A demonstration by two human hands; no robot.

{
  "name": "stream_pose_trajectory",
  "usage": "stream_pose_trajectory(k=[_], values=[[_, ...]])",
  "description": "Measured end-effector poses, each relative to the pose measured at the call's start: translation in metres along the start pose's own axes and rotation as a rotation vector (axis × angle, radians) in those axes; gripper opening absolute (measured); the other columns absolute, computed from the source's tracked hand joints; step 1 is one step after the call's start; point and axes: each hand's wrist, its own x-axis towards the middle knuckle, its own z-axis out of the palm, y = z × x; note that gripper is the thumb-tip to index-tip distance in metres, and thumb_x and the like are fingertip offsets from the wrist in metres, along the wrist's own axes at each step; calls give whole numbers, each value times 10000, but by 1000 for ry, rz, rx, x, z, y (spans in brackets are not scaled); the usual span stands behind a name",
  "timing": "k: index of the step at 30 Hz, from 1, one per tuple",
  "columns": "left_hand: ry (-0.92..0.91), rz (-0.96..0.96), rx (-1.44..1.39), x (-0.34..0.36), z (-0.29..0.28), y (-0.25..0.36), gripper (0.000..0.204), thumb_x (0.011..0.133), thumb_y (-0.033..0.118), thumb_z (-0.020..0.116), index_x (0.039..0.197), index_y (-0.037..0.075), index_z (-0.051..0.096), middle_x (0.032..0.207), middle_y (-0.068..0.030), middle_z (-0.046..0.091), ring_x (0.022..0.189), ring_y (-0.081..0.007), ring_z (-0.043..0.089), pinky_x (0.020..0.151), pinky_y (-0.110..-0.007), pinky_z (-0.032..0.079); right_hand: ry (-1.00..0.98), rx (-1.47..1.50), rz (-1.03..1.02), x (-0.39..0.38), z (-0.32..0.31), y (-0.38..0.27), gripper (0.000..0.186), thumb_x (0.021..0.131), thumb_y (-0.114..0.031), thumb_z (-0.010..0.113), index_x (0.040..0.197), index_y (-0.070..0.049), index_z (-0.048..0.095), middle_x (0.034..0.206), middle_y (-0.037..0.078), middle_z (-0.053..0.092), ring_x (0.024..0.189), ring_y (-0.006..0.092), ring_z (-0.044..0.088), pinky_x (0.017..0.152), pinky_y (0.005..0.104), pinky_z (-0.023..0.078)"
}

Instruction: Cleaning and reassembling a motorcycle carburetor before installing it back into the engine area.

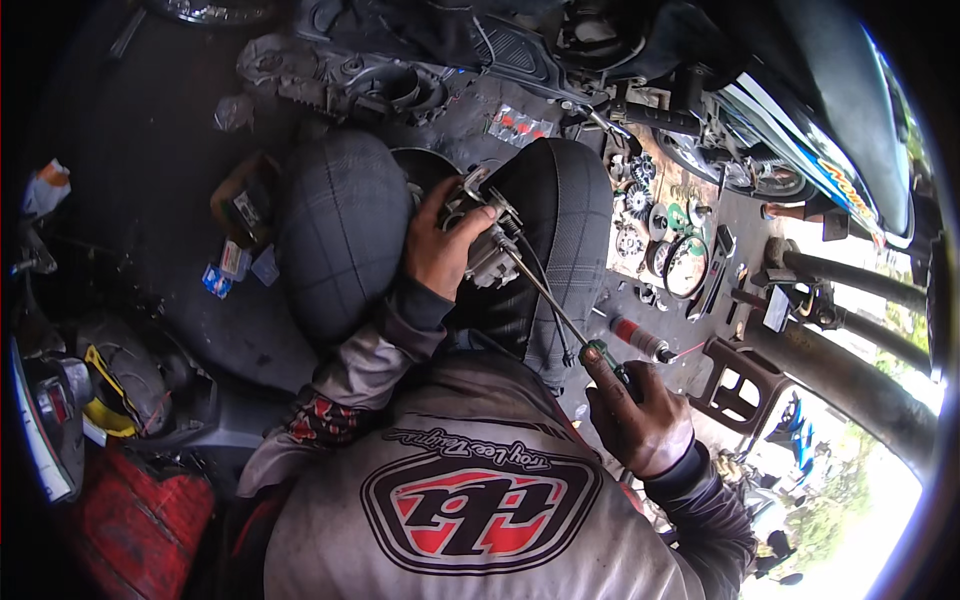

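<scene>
Between my knees, my left hand (440, 245) is wrapped round a silvery metal part that looks like a carburetor or throttle body (492, 262), its thumb across the top. A thin black cable (545, 285) hangs from the part and ends beside my right thigh. My right hand (645, 415) grips the green handle of a long screwdriver (555, 300), index finger stretched along it. The shaft slants up and left, and its tip meets the metal part; what it touches there is too small to tell.
Loose engine parts lie on a cardboard sheet (628, 262) to the right, near a spray can (640, 338) and a brown plastic stool (740, 385). A motorcycle (800, 150) fills the upper right. An engine casing (390, 92) lies ahead; small boxes (235, 260) and a red container (145, 520) sit left.
</scene>
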Motion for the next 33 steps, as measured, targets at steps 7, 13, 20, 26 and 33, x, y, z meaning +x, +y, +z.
stream_pose_trajectory(k=[7,13,20,26,33], values=[[-1,79,113,7,-7,-6,462,858,244,728,1239,10,610,1055,-175,658,967,-280,622,903,-372,482,-18,88,106,17,0,-14,657,782,-145,772,1412,-133,587,808,100,555,583,198,598,486,357,523],[-10,143,312,9,-7,0,503,850,277,757,1251,12,610,1111,-202,605,1033,-318,580,926,-399,472,126,444,245,17,19,-7,587,835,-136,745,1401,-117,591,778,90,576,557,253,592,533,388,519],[-15,31,233,10,-8,-7,606,839,389,801,1265,1,612,1130,-185,589,1052,-271,601,930,-372,491,6,177,192,33,-7,-17,569,852,-150,746,1395,-79,589,759,97,607,583,249,634,539,395,533],[-42,45,172,18,-8,-4,601,818,363,825,1245,-7,618,1122,-168,591,1030,-239,606,904,-360,506,-89,195,272,43,-16,-17,561,859,-153,734,1395,-75,585,732,91,617,547,248,634,528,386,540],[-27,-15,21,18,-6,0,550,828,237,815,1255,-28,592,1103,-123,634,994,-186,625,864,-316,518,-88,424,390,54,-5,-17,434,930,-134,643,1352,-50,588,825,165,712,693,325,731,613,393,575]])
